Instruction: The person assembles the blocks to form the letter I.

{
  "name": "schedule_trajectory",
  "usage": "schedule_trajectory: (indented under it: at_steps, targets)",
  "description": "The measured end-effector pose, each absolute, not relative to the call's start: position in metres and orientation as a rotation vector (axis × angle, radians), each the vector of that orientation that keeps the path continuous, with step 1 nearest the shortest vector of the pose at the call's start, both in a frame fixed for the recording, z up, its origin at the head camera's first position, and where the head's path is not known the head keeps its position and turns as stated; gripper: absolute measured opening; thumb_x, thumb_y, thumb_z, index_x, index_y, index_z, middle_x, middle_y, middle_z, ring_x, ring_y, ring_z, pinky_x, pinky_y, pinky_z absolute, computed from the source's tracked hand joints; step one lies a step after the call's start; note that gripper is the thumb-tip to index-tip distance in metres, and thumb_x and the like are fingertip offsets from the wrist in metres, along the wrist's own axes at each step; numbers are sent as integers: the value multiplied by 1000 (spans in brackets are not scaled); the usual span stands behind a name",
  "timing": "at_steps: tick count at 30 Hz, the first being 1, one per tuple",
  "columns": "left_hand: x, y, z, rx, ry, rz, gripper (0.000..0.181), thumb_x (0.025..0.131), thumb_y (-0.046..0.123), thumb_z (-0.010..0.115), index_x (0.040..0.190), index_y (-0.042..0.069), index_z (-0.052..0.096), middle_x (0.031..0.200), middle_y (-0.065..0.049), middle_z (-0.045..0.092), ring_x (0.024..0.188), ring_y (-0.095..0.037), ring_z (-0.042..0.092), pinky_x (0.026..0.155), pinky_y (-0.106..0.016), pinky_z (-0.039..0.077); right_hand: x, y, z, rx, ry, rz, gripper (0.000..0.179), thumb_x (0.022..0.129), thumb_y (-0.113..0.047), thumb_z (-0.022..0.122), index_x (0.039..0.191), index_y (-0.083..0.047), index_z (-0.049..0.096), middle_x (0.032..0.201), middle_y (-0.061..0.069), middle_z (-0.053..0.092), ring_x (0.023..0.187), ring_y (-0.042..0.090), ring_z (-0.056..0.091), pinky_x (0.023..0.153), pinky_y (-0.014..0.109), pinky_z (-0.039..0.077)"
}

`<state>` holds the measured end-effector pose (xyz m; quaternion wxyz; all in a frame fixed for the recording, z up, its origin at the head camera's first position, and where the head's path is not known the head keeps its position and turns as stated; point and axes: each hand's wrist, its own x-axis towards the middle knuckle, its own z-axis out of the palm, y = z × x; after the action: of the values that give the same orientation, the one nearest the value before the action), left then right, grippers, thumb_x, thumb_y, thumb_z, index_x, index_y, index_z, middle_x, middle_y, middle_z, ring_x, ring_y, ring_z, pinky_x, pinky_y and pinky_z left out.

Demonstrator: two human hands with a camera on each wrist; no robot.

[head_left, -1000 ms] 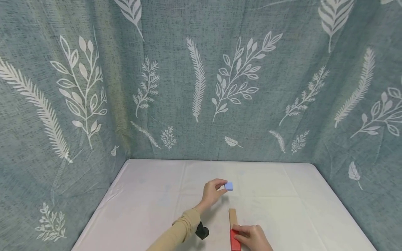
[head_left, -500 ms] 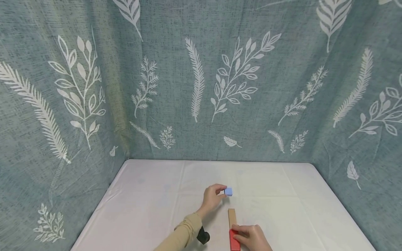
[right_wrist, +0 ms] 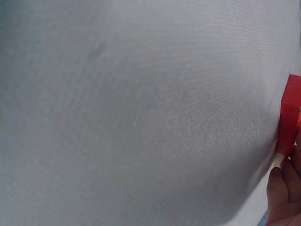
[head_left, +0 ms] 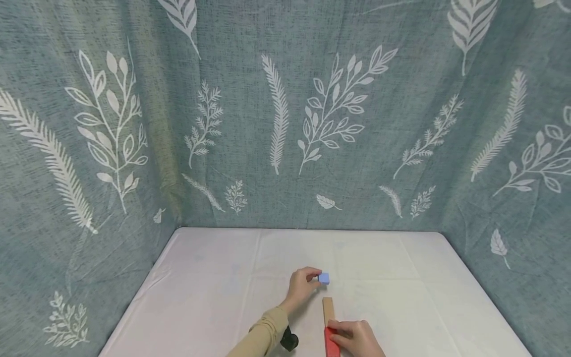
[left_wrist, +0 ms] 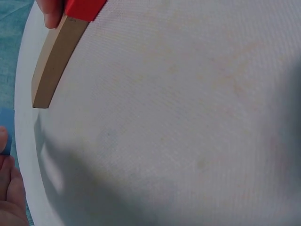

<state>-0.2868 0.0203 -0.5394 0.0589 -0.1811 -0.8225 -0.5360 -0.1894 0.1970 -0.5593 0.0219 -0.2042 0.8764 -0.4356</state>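
Note:
My left hand (head_left: pixel 301 288) pinches a small blue block (head_left: pixel 324 278) between thumb and fingers, beyond the far end of a plain wooden block (head_left: pixel 328 311). Part of the blue block (left_wrist: pixel 6 129) also shows at the left edge of the left wrist view. With thumb and fingertips, my right hand (head_left: pixel 358 338) pinches a red block (head_left: pixel 331 342) near where it meets the wooden one. The red and wooden blocks lie end to end in one line pointing away from me. In the right wrist view the red block (right_wrist: pixel 289 115) is at the right edge, partly cut off.
A white cloth (head_left: pixel 214 277) covers the table. Grey-green curtains (head_left: pixel 250 124) with white leaf prints rise at the back and both sides. A black device (head_left: pixel 289 340) sits at my left wrist, below the tan sleeve (head_left: pixel 263 332).
My left hand has come nearer to me with the blue block, closing the gap to the wooden block's far end. The right hand stays on the red block.

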Motion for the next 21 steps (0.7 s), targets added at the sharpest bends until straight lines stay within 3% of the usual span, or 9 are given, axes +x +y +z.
schedule_trajectory:
  at_steps: [9,21]
  targets:
    - [-286,21,-546,-548,-2542,-1591,24,76,-5,71,100,-7,69,102,-20,70,98,-33,67,87,-40,58,-189,197,-562,-707,2783,-1345,30,82,-21,72,102,2,72,100,14,72,93,6,67,71,17,60]
    - [-285,27,-554,-515,-2600,-1558,24,76,-2,72,100,-3,70,101,-17,71,94,-31,68,82,-39,59,-189,198,-561,-642,2764,-1316,30,83,-19,72,104,2,71,102,14,72,94,8,67,74,23,62]
